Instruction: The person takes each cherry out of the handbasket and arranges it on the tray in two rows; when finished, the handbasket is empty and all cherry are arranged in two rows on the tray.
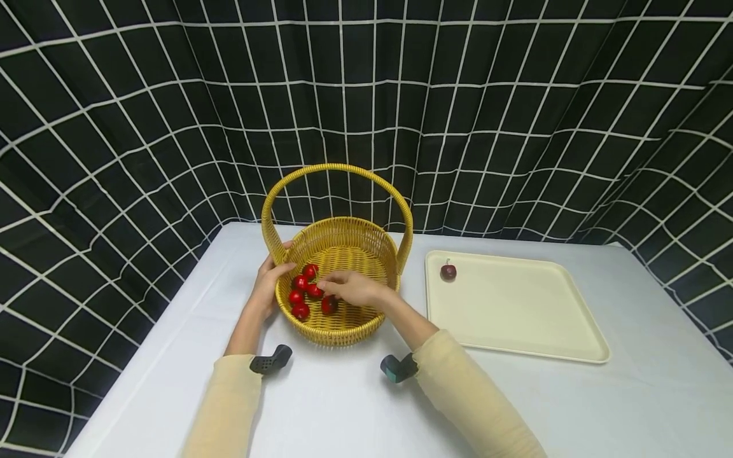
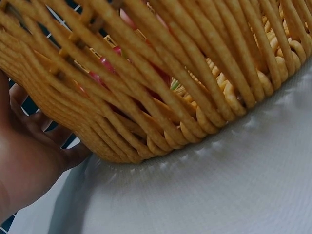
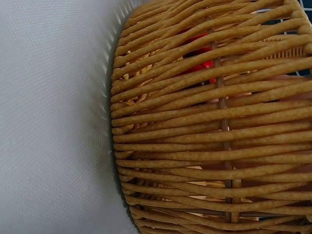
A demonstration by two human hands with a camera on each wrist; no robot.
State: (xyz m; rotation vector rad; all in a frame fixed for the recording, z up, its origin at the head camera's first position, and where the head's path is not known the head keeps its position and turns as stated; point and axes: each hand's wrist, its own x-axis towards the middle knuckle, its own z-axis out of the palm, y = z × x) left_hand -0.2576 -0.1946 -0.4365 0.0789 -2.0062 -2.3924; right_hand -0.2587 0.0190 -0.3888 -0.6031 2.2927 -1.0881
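Note:
A yellow woven basket [image 1: 338, 334] with a tall arched handle stands on the table, tilted toward neither side as far as I see. My left hand [image 1: 266, 284] grips its left rim near the foot of the handle, thumb over the edge; in the left wrist view, fingers of that hand lie against the outer wall. Several red cherries [image 1: 300, 310] lie at the left inside the basket. Reaching in over the right side, my right hand [image 1: 356, 289] pinches a cherry [image 1: 314, 291] at its stem end. In the right wrist view the basket wall [image 3: 209, 136] mostly hides this hand.
Right of the basket lies a cream tray [image 1: 515, 305] with one dark cherry [image 1: 448, 272] near its upper left corner. A white cloth [image 1: 338, 407] covers the table. Behind and at the sides hangs a black curtain [image 1: 355, 108] with a white grid.

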